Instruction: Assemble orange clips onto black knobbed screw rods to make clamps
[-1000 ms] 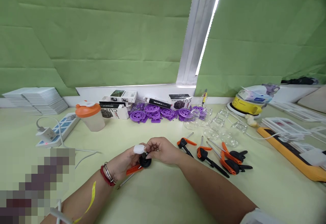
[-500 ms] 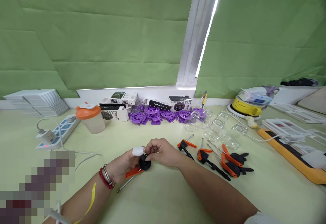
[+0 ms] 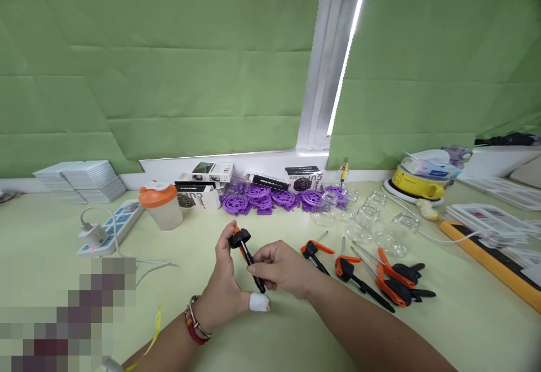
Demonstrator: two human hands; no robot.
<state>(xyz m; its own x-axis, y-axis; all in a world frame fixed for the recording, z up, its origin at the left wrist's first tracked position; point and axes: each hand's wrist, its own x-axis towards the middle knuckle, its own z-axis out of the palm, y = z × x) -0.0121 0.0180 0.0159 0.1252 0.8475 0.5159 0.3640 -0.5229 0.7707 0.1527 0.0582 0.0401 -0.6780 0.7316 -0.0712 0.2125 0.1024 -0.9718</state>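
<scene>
My right hand pinches the black rod of a black-and-orange tool between thumb and fingers. The tool is tilted, its round black collar and orange end at the upper left. Beside that collar is my left hand, thumb and index finger spread wide; the index fingertip lies against the orange end. White tape covers the left thumb, which points right below the rod. Part of the tool's orange piece is hidden behind the rod. Similar orange-and-black tools with thin metal shafts lie on the table right of my hands.
Purple plastic pieces are heaped along the wall among cup holder boxes. Clear glass cups stand at the back right. An orange-lidded shaker and a power strip with cables occupy the left.
The tool has turned, so its black rod now points down and right. My left thumb has come away from it and stretched out. My right hand has shifted onto the rod.
</scene>
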